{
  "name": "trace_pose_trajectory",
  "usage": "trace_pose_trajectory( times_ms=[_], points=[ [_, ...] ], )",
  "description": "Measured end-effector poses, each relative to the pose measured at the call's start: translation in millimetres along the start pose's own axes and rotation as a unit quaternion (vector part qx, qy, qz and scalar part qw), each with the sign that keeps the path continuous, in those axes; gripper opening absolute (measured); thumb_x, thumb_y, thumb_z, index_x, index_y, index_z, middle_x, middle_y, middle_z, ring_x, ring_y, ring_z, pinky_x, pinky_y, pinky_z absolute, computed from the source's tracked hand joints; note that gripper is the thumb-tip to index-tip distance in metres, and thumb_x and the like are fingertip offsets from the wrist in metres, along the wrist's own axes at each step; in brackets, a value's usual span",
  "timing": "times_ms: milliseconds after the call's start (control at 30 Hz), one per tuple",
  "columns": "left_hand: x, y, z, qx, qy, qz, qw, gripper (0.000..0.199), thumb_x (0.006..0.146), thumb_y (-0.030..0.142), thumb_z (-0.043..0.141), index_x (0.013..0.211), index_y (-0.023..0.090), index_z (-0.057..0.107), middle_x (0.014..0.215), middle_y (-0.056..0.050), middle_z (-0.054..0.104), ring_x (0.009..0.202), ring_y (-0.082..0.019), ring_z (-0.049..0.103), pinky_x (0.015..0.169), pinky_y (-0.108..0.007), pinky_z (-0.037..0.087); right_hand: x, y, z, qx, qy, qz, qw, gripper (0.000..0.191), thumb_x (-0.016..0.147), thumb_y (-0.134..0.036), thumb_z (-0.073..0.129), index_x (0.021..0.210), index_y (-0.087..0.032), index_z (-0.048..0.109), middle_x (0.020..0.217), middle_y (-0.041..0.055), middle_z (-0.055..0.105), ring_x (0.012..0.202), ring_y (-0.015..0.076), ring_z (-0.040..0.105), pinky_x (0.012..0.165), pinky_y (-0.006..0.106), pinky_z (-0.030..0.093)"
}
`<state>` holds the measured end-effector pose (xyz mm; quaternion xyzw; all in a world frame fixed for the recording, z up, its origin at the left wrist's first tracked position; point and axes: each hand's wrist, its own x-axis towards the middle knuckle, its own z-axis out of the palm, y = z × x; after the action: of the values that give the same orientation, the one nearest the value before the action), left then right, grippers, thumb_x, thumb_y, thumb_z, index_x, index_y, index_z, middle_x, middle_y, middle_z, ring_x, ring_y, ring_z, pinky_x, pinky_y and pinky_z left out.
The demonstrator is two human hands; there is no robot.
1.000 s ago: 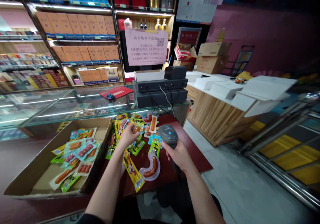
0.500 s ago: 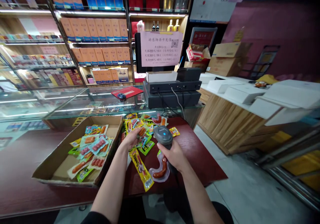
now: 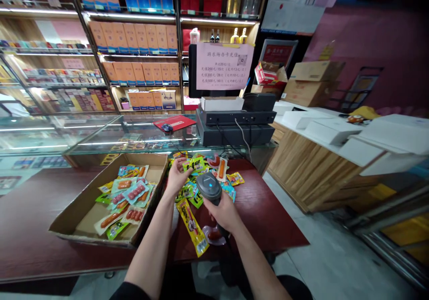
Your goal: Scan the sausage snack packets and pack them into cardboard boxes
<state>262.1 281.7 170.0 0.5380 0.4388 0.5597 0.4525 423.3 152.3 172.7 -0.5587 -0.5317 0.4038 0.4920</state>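
Observation:
My left hand [image 3: 177, 175] pinches a green snack packet [image 3: 195, 164] above a heap of small colourful packets. In my right hand [image 3: 221, 210] is a dark handheld scanner [image 3: 209, 186] with a blue light on top, close to the green packet. A long yellow packet [image 3: 192, 228] and a curved sausage pack [image 3: 214, 235] lie on the dark red table near its front edge. To the left, a shallow cardboard box [image 3: 80, 221] holds several sausage packets [image 3: 135, 192].
Behind the packets, a glass counter [image 3: 134, 130] bears a mouse on a red mat [image 3: 179, 122], a black cash register unit [image 3: 234, 132] and a screen with a pink notice [image 3: 224, 66]. White boxes [image 3: 326, 130] stand on a wooden cabinet at the right.
My left hand has moved up and now holds a green packet in place of the sausage-coloured one. The scanner has shifted slightly left. The view has turned a little left.

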Motion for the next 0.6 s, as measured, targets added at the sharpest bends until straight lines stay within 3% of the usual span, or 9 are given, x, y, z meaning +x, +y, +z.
trace_pose_trajectory(
  times_ms=[100, 200, 600],
  points=[
    [1, 4, -3.9, -0.056, 0.018, -0.006, 0.998, 0.052, 0.062, 0.037, 0.086, 0.105, 0.013, 0.067, 0.094, -0.009, 0.075, 0.091, -0.020, 0.070, 0.090, -0.035, 0.053, 0, -1, 4, -0.004, 0.011, -0.029, 1.000, 0.024, 0.073, -0.038, 0.073, 0.091, -0.023, 0.068, 0.053, -0.0012, 0.065, 0.056, 0.0229, 0.069, 0.047, 0.028, 0.051],
    [0, 7, -6.8, -0.073, 0.023, -0.006, 0.997, 0.056, 0.059, 0.042, 0.087, 0.103, 0.013, 0.069, 0.086, -0.007, 0.075, 0.088, -0.020, 0.071, 0.087, -0.034, 0.054, -1, -1, 6, -0.010, 0.014, -0.038, 0.999, 0.025, 0.074, -0.039, 0.073, 0.092, -0.023, 0.068, 0.056, 0.0003, 0.067, 0.062, 0.0244, 0.071, 0.050, 0.028, 0.053],
    [-4, 15, -2.9, -0.097, 0.008, -0.009, 0.995, 0.054, 0.060, 0.038, 0.086, 0.104, 0.014, 0.067, 0.093, -0.010, 0.076, 0.092, -0.022, 0.072, 0.086, -0.035, 0.055, -3, -5, 3, -0.025, 0.029, -0.037, 0.999, 0.025, 0.074, -0.040, 0.074, 0.091, -0.022, 0.070, 0.058, 0.0021, 0.068, 0.064, 0.0258, 0.071, 0.050, 0.030, 0.054]
  ],
)
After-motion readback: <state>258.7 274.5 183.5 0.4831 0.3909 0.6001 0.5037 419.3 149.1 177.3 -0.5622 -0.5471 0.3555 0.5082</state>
